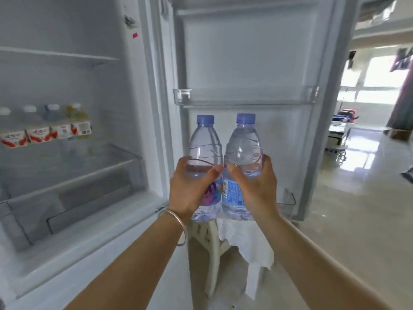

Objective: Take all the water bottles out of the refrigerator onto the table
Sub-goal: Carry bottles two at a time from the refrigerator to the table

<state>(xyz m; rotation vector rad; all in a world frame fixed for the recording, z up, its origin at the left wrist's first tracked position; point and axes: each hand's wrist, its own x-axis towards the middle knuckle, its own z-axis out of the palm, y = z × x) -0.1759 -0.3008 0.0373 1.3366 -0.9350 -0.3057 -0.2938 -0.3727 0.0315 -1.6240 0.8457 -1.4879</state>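
Your left hand (192,189) grips one upright water bottle (204,153); your right hand (254,186) grips a second bottle (243,151), both touching before the open refrigerator door (248,52).

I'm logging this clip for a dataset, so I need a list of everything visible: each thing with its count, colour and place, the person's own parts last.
held water bottles: 2, clear with blue caps, upright side by side before the open door; left one, right one
shelf bottles: 4 visible, white caps, red-and-white labels, in a row on the refrigerator's middle shelf, far left
refrigerator: 1, white, open, left
refrigerator door: 1, white, swung open, centre
door bin: 1, clear, mid-door
stool: 1, cream plastic, under the door
cloth: 1, white, draped over the stool
bracelet: 1, silver, on the left wrist
left hand: grips the left bottle
right hand: grips the right bottle
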